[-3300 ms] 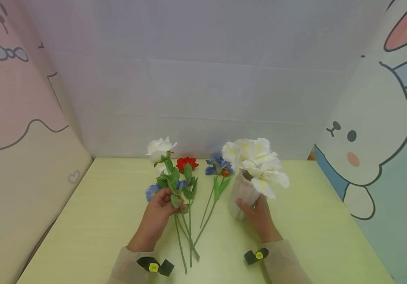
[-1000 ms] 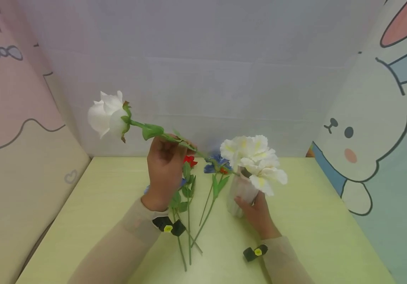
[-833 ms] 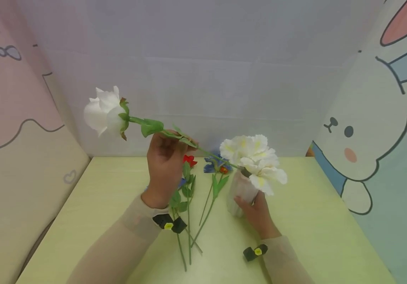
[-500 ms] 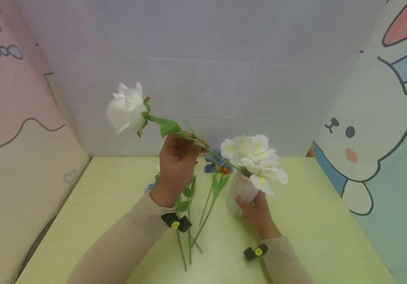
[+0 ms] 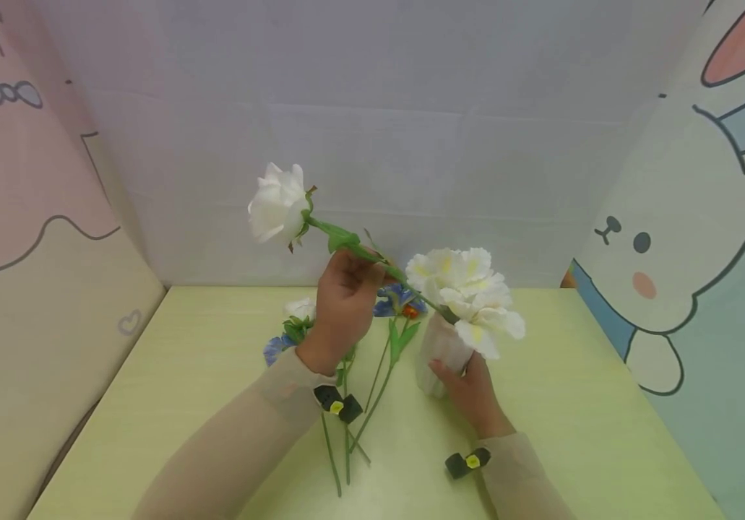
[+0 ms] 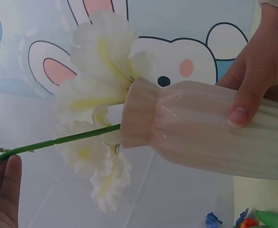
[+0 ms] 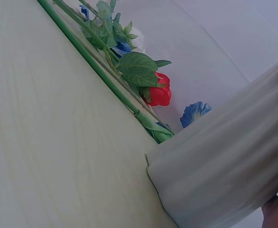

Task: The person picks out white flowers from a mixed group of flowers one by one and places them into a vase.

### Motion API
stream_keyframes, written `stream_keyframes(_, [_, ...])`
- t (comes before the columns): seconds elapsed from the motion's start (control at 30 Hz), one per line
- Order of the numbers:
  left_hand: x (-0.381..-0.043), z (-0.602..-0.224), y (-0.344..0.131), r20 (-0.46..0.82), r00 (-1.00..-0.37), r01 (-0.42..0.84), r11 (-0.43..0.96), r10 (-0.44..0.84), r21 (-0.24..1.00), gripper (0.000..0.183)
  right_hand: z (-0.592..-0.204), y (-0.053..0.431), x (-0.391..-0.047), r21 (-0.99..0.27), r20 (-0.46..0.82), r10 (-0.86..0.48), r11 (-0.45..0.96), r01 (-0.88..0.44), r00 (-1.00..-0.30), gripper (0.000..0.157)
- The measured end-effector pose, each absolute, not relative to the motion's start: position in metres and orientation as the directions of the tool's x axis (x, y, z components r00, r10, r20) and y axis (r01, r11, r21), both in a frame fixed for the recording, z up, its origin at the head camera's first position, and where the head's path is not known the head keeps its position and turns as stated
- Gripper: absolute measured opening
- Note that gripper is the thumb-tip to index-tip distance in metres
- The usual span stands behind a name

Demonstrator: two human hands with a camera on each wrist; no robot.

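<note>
My left hand (image 5: 349, 310) pinches the green stem of a white rose (image 5: 277, 206) above the table. The bloom leans to the upper left, and the stem slopes down rightward to the vase mouth. In the left wrist view, the stem (image 6: 67, 138) reaches the rim, where its lower end passes out of sight. Around the pale ribbed vase (image 5: 440, 354) my right hand (image 5: 476, 401) curls its fingers, thumb on the near side. White irises with yellow centres (image 5: 472, 289) fill the vase's opening and droop over its right side. The vase base (image 7: 165, 190) is close on the table.
Left of the vase lie loose stems: a white flower (image 5: 300, 309), a blue flower (image 5: 277, 349), a red flower (image 7: 158, 90), a blue iris (image 5: 392, 300) and an orange-red bud (image 5: 410, 311). A white cloth wall (image 5: 372, 159) stands behind the table (image 5: 561, 404).
My left hand has lifted the white rose off the pile and brought its stem end to the vase mouth; lately hand and bloom shift right, with the stem steeper. The right hand stays on the vase.
</note>
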State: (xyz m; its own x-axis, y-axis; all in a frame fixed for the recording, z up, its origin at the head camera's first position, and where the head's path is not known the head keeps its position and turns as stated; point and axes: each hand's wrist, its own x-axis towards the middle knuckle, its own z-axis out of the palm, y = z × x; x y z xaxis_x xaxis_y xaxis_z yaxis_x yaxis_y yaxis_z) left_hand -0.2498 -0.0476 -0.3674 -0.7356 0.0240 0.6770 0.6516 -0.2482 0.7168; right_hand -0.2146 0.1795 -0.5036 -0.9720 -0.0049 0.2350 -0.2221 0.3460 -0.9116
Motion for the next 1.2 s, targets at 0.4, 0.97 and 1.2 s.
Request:
stream_keyframes(0.4, [-0.257, -0.376, -0.035, 0.616, -0.786, 0.599, -0.184, 0.054, 0.779, 0.01, -0.527, 0.186, -0.226, -0.904, 0.242, 0.01, 0.366, -0.221, -0.97, 0.036])
stream_keyframes(0.97, [-0.257, -0.383, -0.024, 0.552, -0.828, 0.536, -0.15, 0.098, 0.831, 0.01, -0.528, 0.189, -0.226, -0.916, 0.221, -0.003, 0.342, -0.208, -0.975, 0.046])
stream_keyframes(1.2, [-0.256, -0.387, -0.021, 0.551, -0.83, 0.528, -0.197, 0.088, 0.826, 0.019, -0.527, 0.188, -0.226, -0.915, 0.24, -0.014, 0.33, -0.231, -0.971, 0.051])
